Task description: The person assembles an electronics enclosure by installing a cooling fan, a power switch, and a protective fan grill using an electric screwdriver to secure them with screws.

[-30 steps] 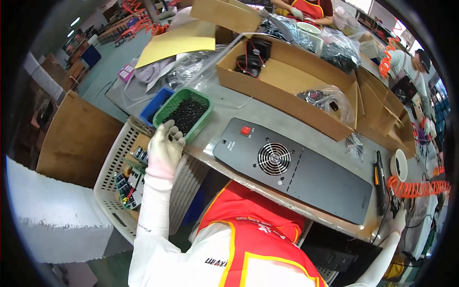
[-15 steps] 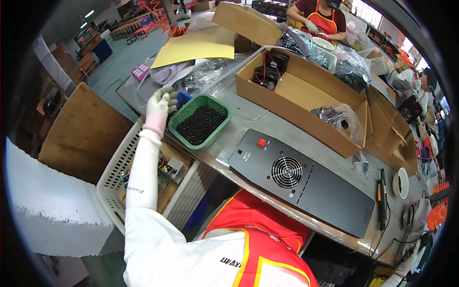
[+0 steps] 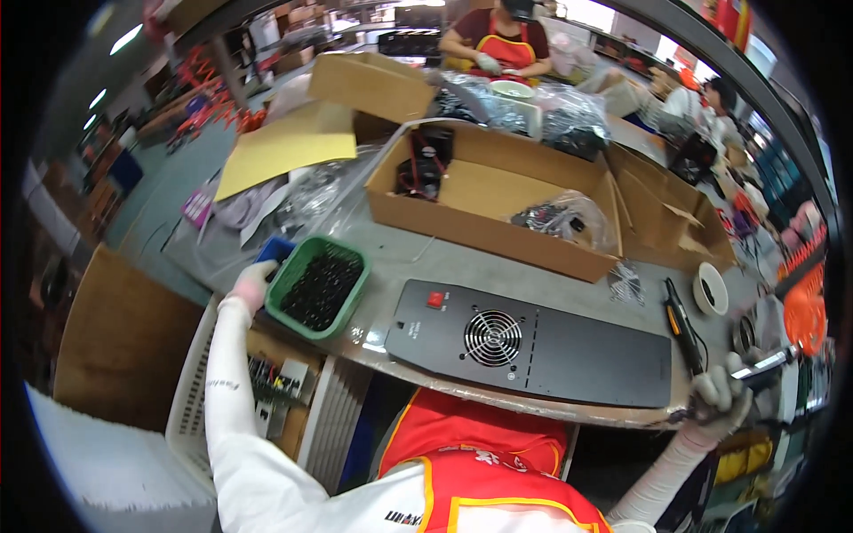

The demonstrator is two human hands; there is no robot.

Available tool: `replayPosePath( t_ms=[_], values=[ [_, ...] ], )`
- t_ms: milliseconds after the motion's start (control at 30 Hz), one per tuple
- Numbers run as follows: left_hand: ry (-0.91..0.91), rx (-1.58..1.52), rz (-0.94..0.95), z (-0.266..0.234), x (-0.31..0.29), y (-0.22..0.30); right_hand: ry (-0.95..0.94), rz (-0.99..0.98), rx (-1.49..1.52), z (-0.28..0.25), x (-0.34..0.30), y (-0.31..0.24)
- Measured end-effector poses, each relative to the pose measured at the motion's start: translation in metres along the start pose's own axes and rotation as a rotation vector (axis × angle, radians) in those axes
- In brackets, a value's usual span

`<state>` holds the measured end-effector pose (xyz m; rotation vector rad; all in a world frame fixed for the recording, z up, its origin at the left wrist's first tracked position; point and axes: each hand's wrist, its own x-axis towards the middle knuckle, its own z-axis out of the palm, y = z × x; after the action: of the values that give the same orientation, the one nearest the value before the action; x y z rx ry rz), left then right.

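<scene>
Likely picking parts: left hand [image 3: 251, 283] at blue bin [image 3: 278, 248], grip unclear; right hand [image 3: 718, 398] curls round silver driver [image 3: 766, 363]; next calls for pinching.

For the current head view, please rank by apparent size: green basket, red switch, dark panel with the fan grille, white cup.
Largest to smallest, as they look:
1. Dark panel
2. Green basket
3. White cup
4. Red switch
</scene>
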<state>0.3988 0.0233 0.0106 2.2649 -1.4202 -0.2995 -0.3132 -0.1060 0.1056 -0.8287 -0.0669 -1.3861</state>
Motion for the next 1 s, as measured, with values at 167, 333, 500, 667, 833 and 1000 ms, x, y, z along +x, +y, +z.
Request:
replayPosePath(
  t_ms=[167,333,500,667,833,1000],
  values=[
    [0.069,0.050,-0.065,-0.002,0.005,0.012,-0.034,-0.057,-0.031,0.033,0.001,0.073],
    [0.229,0.202,0.090,0.005,0.005,0.005,-0.068,-0.038,-0.007,0.045,0.014,0.089],
    [0.301,-0.095,-0.007,0.005,-0.003,0.006,-0.097,-0.103,-0.050,0.055,0.013,0.088],
    [0.597,-0.458,0.037,-0.025,-0.038,0.056,-0.114,-0.125,-0.154,0.061,0.003,0.078],
    [0.220,-0.959,0.333,0.020,-0.107,0.236,-0.143,-0.152,-0.214,0.077,0.011,0.090],
    [-0.771,-1.685,-0.054,0.140,-0.151,0.316,-0.149,-0.025,-0.168,0.080,0.009,0.114]
  ],
)
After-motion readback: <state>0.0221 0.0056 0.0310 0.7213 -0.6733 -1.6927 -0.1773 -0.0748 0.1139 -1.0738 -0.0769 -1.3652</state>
